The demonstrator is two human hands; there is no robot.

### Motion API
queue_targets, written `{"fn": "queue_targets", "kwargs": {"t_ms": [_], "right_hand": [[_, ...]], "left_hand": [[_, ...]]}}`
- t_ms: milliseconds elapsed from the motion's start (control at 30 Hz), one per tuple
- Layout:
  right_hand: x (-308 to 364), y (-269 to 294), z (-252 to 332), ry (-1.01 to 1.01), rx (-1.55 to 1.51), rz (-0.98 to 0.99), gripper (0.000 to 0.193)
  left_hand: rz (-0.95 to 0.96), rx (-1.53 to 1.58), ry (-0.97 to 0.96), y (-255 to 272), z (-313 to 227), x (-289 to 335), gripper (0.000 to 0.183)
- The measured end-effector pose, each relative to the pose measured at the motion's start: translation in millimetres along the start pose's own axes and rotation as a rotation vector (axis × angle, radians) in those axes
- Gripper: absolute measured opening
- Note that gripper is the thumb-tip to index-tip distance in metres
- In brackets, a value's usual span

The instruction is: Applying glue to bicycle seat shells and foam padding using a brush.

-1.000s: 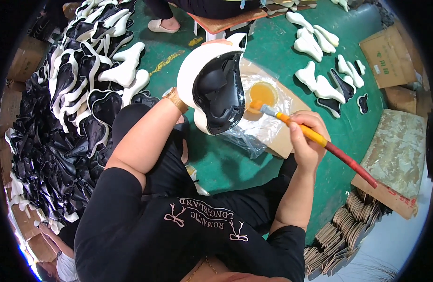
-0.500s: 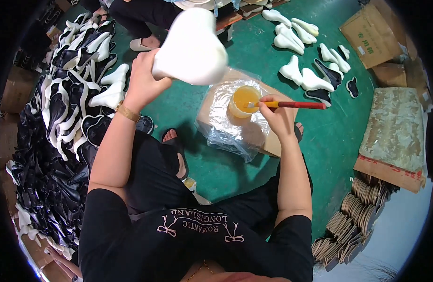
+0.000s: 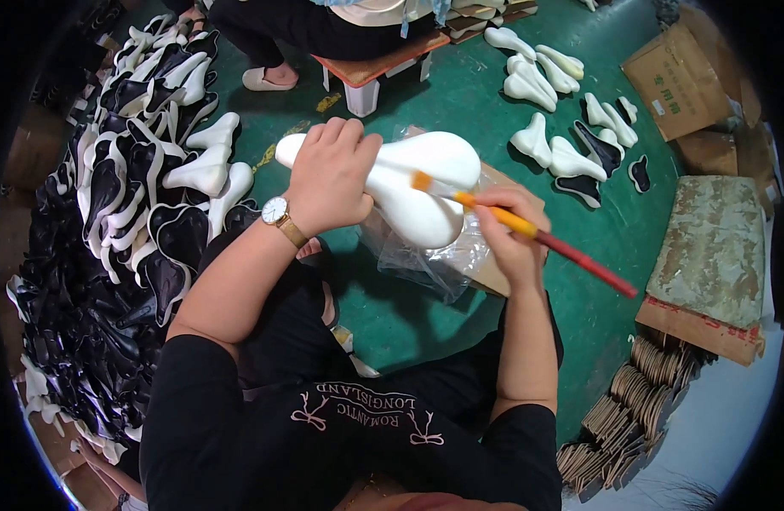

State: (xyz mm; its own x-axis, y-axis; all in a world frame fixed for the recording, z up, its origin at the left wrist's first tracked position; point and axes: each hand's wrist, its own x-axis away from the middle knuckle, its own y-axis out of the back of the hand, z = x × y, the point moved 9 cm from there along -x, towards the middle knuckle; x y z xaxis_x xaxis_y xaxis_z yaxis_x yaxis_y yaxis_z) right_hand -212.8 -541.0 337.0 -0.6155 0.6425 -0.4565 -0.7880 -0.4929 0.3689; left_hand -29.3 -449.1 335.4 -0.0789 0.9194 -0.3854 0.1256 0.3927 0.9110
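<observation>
We look down on a green floor point(image 3: 609, 238) that runs beneath the whole scene. Along its left side we note a heap point(image 3: 94, 315), black shells towards its lower part, white pads with black undersides towards its upper. Opposite, at the right, we find a mottled sheet point(image 3: 707, 247) and, below it, stacks point(image 3: 630, 409) of thin brown pieces. Beyond the work, a co-worker in black trousers point(image 3: 298, 34) sits on a stool point(image 3: 362, 70) with an orange top. At the upper right we mark a carton point(image 3: 677, 81) and, near it, a loose group of pads point(image 3: 528, 83) on the floor. In the centre stands a box point(image 3: 487, 278), partly covered by clear film point(image 3: 409, 255).

Above this box we see the saddle point(image 3: 422, 213), white face up, its narrow nose to the left and its two lobes to the right. The left hand point(image 3: 331, 177) grasps it across the narrow part, fingers curled over. The right hand point(image 3: 511, 234) grips the brush point(image 3: 562, 246), fingers closed round its yellow section, the red end slanting away. We observe a watch point(image 3: 275, 210) on the left wrist. The bristles point(image 3: 421, 180), blurred, lie over the groove between the lobes; whether they touch, we cannot tell
</observation>
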Motion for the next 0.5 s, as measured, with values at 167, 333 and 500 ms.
{"fn": "queue_targets", "kwargs": {"t_ms": [167, 333, 500], "right_hand": [[11.9, 33.0, -12.2, -0.133, 0.047, -0.126, 0.010], [0.2, -19.8, 23.5, 0.025, -0.025, 0.040, 0.012], [13.6, 61.3, -28.7, -0.121, -0.034, -0.284, 0.007]], "left_hand": [[-0.005, -0.043, 0.007, -6.0, 2.0, -2.5, 0.048], [-0.073, 0.007, 0.025, 3.5, -1.5, 0.7, 0.047], [-0.068, -0.029, 0.074, -0.4, 11.1, -1.7, 0.048]]}}
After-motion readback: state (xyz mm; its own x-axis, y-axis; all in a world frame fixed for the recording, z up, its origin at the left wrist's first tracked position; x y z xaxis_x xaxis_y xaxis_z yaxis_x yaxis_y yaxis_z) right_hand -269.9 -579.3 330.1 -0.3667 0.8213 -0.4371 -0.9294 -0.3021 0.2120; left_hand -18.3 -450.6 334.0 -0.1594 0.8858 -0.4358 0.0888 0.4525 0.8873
